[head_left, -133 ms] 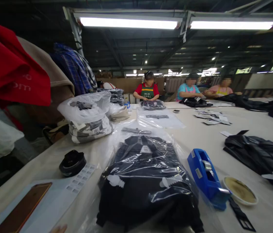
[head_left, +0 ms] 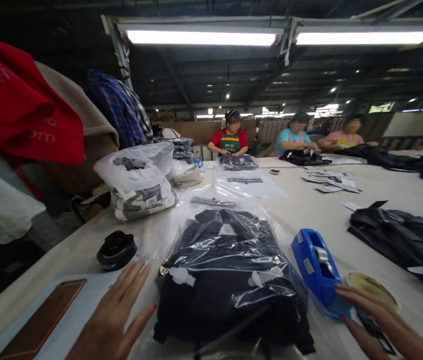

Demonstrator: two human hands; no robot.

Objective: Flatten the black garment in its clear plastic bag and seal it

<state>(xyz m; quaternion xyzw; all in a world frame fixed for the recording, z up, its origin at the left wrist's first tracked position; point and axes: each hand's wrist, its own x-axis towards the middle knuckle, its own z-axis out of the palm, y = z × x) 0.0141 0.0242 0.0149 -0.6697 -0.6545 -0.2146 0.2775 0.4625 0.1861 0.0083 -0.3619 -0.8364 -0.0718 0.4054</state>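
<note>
Broadly, most of the view is taken up by a long pale table (head_left: 309, 210). A red cloth (head_left: 19, 110) is hung at the far left, beside plaid clothing. At the near middle of the table, a bagged black garment (head_left: 230, 270) is laid flat, sealed in clear film with its collar turned away from the camera. A second black garment (head_left: 402, 240) is spread at the right edge, well apart from the first. A clear sack (head_left: 139, 180) stuffed with folded pieces is set on the left side, and flat empty bags (head_left: 247, 182) are stacked behind the bagged garment. Three people are seated at the far end, one in a red top (head_left: 230, 137).

The left hand (head_left: 111, 320) is held palm down just beside the bagged garment's left edge, over a white sheet (head_left: 83, 300); its grip is wide, fingers spread, nothing held. The right hand (head_left: 380, 325) is stretched in from the lower right, its grip also wide and empty, fingertips (head_left: 341, 291) at the near end of a blue tape dispenser (head_left: 318, 270); whether contact is made cannot be told. A phone (head_left: 42, 320) is laid on the sheet. A black roll (head_left: 116, 249) is placed beyond it, and a small round dish (head_left: 371, 287) just right of the dispenser.
</note>
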